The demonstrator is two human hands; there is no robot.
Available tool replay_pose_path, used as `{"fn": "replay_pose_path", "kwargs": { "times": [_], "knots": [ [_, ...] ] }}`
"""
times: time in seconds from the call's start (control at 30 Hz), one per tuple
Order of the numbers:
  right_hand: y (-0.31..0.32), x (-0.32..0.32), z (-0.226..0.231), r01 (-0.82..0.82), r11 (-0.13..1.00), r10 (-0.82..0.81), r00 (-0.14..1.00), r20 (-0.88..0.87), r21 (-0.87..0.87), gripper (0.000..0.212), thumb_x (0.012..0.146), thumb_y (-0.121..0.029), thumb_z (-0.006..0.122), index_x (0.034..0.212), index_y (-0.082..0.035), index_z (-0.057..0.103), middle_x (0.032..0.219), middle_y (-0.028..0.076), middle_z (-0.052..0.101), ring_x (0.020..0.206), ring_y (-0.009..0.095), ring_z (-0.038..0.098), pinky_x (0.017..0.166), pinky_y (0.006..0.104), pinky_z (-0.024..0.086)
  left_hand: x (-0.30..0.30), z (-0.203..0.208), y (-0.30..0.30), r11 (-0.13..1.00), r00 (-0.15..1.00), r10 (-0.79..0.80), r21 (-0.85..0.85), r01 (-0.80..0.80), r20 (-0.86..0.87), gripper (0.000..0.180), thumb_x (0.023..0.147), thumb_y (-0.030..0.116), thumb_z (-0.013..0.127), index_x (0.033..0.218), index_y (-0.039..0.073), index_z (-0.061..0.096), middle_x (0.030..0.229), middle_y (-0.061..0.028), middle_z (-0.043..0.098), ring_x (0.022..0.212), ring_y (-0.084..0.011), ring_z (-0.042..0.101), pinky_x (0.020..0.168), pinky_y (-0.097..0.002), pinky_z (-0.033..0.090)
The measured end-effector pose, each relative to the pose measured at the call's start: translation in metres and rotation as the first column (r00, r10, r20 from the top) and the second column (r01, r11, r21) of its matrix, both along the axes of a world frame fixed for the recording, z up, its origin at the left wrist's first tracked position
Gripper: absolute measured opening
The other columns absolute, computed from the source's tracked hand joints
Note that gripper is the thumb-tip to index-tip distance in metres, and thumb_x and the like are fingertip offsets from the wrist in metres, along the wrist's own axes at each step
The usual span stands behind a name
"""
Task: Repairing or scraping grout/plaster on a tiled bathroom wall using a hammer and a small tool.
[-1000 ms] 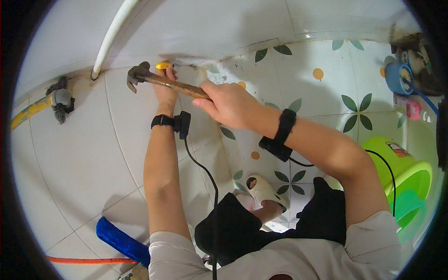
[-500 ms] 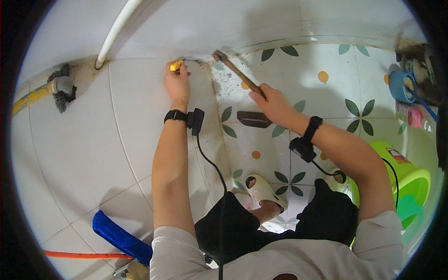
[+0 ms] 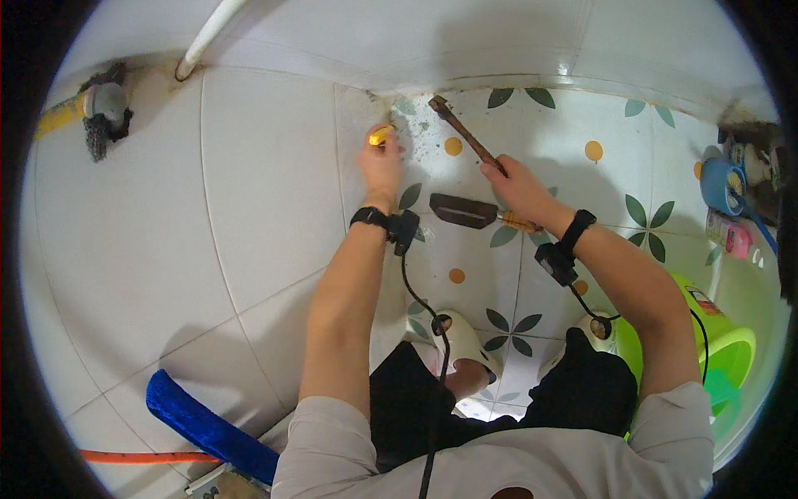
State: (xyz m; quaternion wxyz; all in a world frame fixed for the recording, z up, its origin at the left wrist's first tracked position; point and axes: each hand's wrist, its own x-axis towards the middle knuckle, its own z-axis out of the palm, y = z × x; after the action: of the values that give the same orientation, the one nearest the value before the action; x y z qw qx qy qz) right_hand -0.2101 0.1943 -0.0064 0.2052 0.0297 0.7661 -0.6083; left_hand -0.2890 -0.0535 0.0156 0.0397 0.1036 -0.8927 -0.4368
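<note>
Hammer (image 3: 468,136) in right hand (image 3: 524,193), scraper (image 3: 464,210) beside

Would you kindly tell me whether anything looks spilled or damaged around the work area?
Yes: grey debris is scattered on the patterned floor, right of the left hand, standing out against the pale surface.

The left hand (image 3: 382,170) is shifting toward 3 o'clock with the yellow handle (image 3: 381,135), now reaching the edge of the plain tiles (image 3: 266,166). The right hand (image 3: 525,190) is moving the hammer (image 3: 470,140) likewise, its head now pointing toward 10:30 over patterned tiles (image 3: 482,287). The scraper's wooden grip (image 3: 517,221) is now showing.
</note>
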Motion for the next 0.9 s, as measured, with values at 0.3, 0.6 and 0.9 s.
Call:
{"fn": "replay_pose_path", "kwargs": {
  "times": [0.3,0.6,0.9],
  "knots": [
    [0.003,-0.008,-0.015,-0.041,0.970,0.050,0.998,-0.032,0.240,0.046,0.092,-0.043,0.051,0.089,0.003,0.055,0.078,0.025,0.061,0.074,0.043,0.058,0.067,0.0480,0.045,0.018,-0.015,0.000,0.983,0.992,-0.056,-0.166,0.074,0.112,0.025,0.089,0.015,0.059,0.112,0.007,0.059,0.083,-0.0197,0.065,0.070,-0.0308,0.065,0.065,-0.0342,0.050],
    [0.013,-0.020,-0.013,-0.122,0.973,0.115,0.992,0.045,0.195,0.048,0.091,-0.043,0.053,0.091,0.004,0.057,0.080,0.026,0.061,0.077,0.042,0.060,0.070,0.0464,0.046,-0.010,0.002,-0.003,0.999,0.998,0.032,0.040,-0.031,-0.047,0.026,0.095,0.015,0.050,0.116,0.000,0.055,0.083,-0.0095,0.063,0.070,-0.0175,0.063,0.063,-0.0301,0.049],
    [0.016,0.003,-0.008,-0.078,0.969,0.069,0.997,0.045,0.234,0.046,0.091,-0.043,0.052,0.096,0.002,0.056,0.082,0.027,0.062,0.081,0.044,0.060,0.072,0.0482,0.046,-0.070,0.035,-0.010,0.995,0.992,0.001,0.100,0.012,-0.127,0.020,0.095,0.013,0.051,0.109,0.001,0.057,0.085,-0.0076,0.063,0.069,-0.0127,0.063,0.054,-0.0257,0.048]
  ]
}}
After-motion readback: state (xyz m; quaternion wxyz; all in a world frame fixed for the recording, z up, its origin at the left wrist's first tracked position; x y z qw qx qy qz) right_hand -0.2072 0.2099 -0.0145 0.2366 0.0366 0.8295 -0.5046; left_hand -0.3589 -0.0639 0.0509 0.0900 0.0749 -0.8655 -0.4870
